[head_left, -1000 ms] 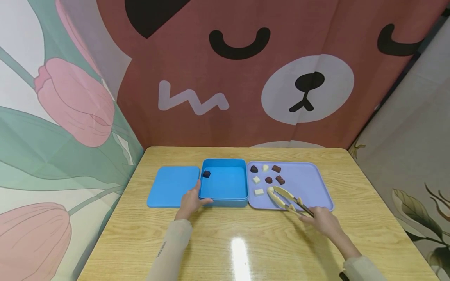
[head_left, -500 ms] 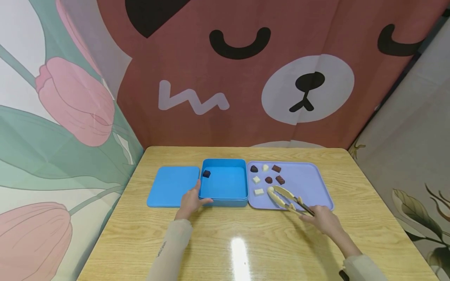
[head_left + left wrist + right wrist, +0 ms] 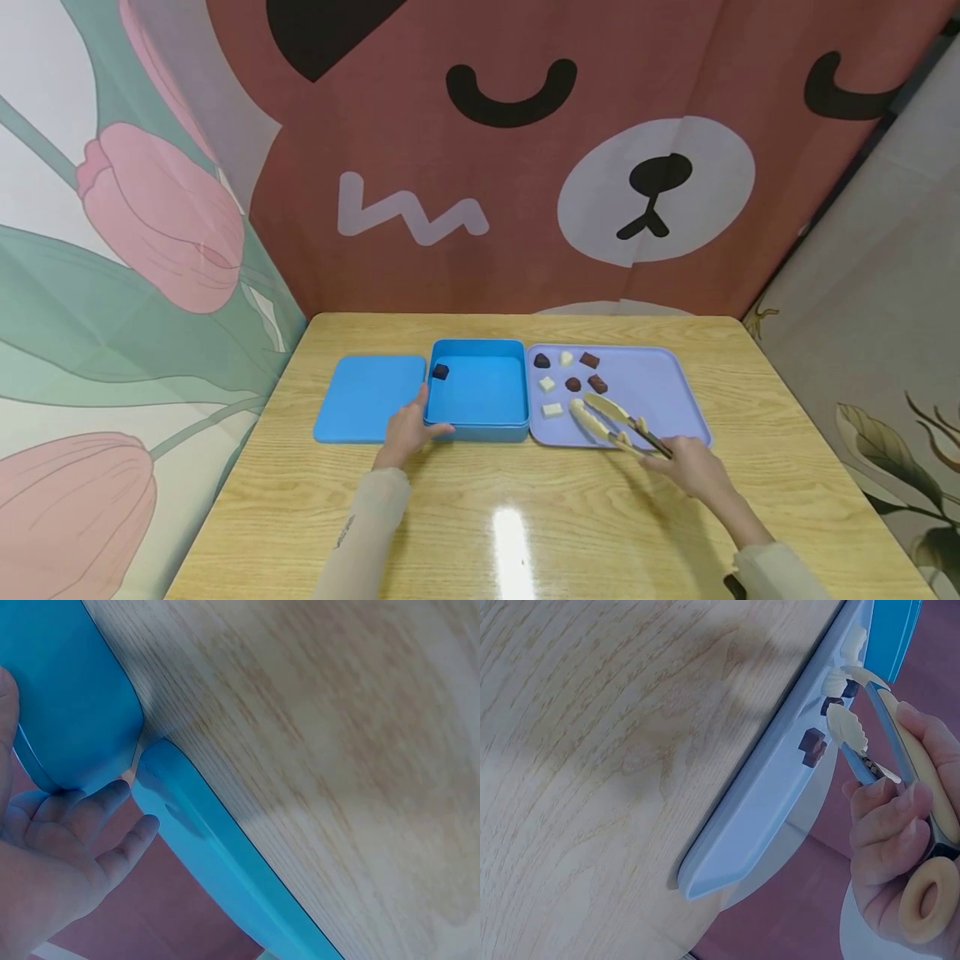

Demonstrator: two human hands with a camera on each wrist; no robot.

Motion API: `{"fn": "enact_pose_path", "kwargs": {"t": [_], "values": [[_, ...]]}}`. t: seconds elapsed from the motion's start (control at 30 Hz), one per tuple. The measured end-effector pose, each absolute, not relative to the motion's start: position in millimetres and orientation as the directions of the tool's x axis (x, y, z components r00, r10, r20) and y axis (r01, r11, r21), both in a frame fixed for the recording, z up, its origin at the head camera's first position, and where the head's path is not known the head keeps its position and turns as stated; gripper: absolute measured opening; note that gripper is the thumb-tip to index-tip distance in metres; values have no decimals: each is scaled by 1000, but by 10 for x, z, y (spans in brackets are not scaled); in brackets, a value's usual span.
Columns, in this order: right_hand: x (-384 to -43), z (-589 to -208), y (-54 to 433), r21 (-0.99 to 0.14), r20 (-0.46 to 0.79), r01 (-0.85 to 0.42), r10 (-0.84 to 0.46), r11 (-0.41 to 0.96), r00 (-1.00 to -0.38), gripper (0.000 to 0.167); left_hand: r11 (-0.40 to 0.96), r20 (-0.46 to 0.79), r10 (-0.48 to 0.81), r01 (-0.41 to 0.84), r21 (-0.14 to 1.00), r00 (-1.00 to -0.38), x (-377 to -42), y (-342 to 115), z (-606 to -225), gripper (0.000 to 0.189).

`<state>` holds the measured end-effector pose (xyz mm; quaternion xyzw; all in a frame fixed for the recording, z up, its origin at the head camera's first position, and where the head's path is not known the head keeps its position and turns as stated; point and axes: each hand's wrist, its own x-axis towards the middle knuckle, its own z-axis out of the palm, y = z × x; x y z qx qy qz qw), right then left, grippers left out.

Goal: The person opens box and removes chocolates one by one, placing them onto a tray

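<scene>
In the head view my left hand point(image 3: 405, 429) rests against the near left corner of an open blue box point(image 3: 480, 433). Its thumb lies along the front wall, and its fingers touch the left side in the left wrist view. One dark chocolate point(image 3: 441, 372) sits inside, by the box's left wall. My right hand point(image 3: 686, 467) holds food tongs point(image 3: 907, 742) with cream scalloped tips, parted over the near part of a lilac tray point(image 3: 660, 400). No piece shows clearly between the tips. Left of them lies a white rectangular chocolate point(image 3: 552, 410).
Several more chocolates lie on the tray's left half, among them a dark one point(image 3: 542, 361), a white square point(image 3: 547, 384), and a brown bar point(image 3: 597, 383). A flat blue lid point(image 3: 371, 400) is left of the box. Printed cloths surround the wooden table point(image 3: 450, 533).
The tips of the tongs have spread slightly further apart, and the right hand has shifted very little. Left hand, box and chocolates stay where they were.
</scene>
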<state>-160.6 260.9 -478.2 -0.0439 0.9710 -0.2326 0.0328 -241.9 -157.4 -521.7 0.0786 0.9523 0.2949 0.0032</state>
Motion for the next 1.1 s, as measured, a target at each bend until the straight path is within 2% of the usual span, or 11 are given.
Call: {"fn": "enact_pose_path", "kwargs": {"t": [0.37, 0.67, 1.1], "values": [[-1620, -4724, 2565, -505, -52, -61, -100, 861, -994, 33, 816, 34, 151, 144, 560, -988, -2426, -1576, -5237, 100], [-1660, -4719, 2504, -560, -47, -66, -111, 826, -993, 37, 822, 15, 142, 126, 556, -990, -2436, -1569, -5221, 100], [-1762, -4723, 2377, -583, -23, -97, -136, 806, -990, 41, 817, -1, 149, 123, 564, -989, -2442, -1576, -5203, 100]]}}
